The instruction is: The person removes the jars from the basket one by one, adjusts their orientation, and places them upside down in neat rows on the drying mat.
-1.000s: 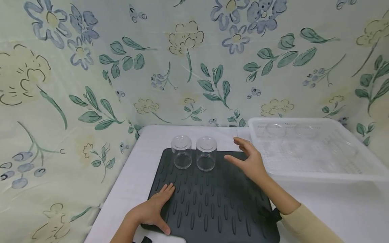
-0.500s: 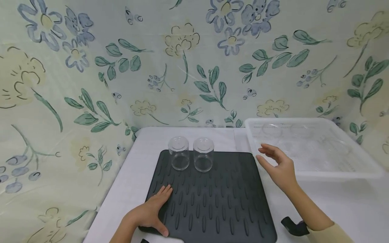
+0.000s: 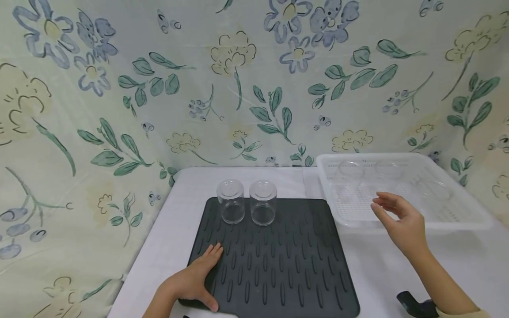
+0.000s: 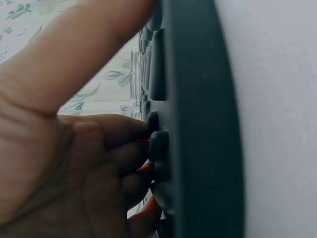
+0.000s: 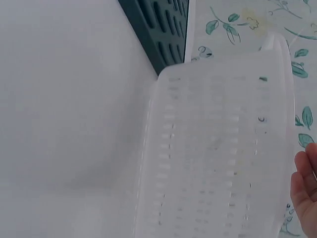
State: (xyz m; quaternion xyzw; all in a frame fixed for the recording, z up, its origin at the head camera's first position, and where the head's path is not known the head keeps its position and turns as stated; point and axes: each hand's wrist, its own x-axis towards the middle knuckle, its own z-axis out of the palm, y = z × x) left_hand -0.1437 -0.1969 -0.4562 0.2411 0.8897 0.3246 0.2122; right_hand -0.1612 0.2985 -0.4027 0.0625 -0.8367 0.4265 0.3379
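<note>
Two clear glasses, a left one (image 3: 230,202) and a right one (image 3: 263,203), stand side by side on the far left part of a dark grey ridged mat (image 3: 278,260). My left hand (image 3: 195,278) rests spread on the mat's near left edge; in the left wrist view its fingertips touch the ridges (image 4: 158,144). Over the near side of a white plastic basket (image 3: 413,225) hovers my right hand (image 3: 405,225), its fingers loosely bent with nothing between them. Inside the basket lie several clear glasses (image 3: 435,191), faint against the white.
A white cloth (image 3: 159,247) covers the table under the mat and basket. Behind rises a floral curtain (image 3: 238,110), which also hangs along the left. The basket's slotted wall (image 5: 213,148) fills much of the right wrist view. A white object (image 3: 210,314) shows below the left thumb.
My right hand has moved right, from beside the glasses on the mat to over the basket's near side. The left hand stays on the mat, and the head view has shifted slightly.
</note>
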